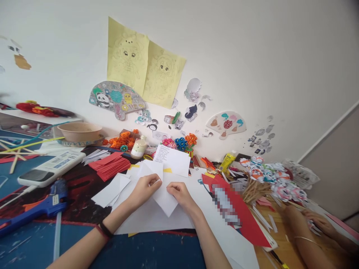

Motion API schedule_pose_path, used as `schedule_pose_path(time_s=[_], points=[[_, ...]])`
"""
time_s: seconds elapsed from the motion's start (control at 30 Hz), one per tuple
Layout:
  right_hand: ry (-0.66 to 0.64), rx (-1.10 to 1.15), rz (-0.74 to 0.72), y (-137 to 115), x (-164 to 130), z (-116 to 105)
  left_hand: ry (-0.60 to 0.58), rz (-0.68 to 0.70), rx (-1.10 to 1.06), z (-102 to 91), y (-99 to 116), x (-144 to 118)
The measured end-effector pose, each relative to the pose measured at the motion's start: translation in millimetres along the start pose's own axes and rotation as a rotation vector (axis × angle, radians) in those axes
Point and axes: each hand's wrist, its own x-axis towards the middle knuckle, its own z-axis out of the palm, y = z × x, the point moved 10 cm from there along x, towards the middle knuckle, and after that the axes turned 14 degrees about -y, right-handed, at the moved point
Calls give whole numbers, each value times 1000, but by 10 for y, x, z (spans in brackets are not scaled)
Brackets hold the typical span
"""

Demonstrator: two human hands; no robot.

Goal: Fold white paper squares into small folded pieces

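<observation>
Between my hands is a folded white sheet of paper (165, 200), one corner pointing down toward me. The fingers of my left hand (146, 189) are curled and pinch its left edge. On the opposite side, my right hand (181, 193) grips the right edge between thumb and bent fingers. Both hands hover close over a large white sheet (134, 223) on the table. Just beyond them a white card with handwritten lines (179, 163) leans near the flowers. White paper pieces (108, 193) lie left of my left hand, and a stack of red paper (110, 165) sits behind those.
A blue glue gun (52, 205) and a white power strip (52, 169) with a cable are at left. Red paper (252, 228) lies at right. Behind stand a glue bottle (138, 147) and a yellow bottle (227, 161). Another person's hands (316, 220) work at far right.
</observation>
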Motion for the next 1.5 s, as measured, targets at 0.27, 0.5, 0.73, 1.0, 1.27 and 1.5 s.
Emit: schedule_pose_path(time_s=[0.27, 0.5, 0.73, 1.0, 1.27, 1.5], points=[[10, 37, -37, -66, -8, -16, 214, -44, -146, -406, -150, -47], [32, 49, -46, -92, -19, -60, 276, -61, -203, -435, -249, -69], [64, 41, -21, -100, -31, -84, 275, -100, -340, -382, -307, -82], [267, 92, -75, -148, -146, -382, 447, -263, -668, -546, -711, -189], [-92, 72, -15, -44, 18, 184, 284, -213, -731, -189, -533, -112], [-72, 136, -107, -249, -7, 182, 191, -227, -694, 77, -405, -130]])
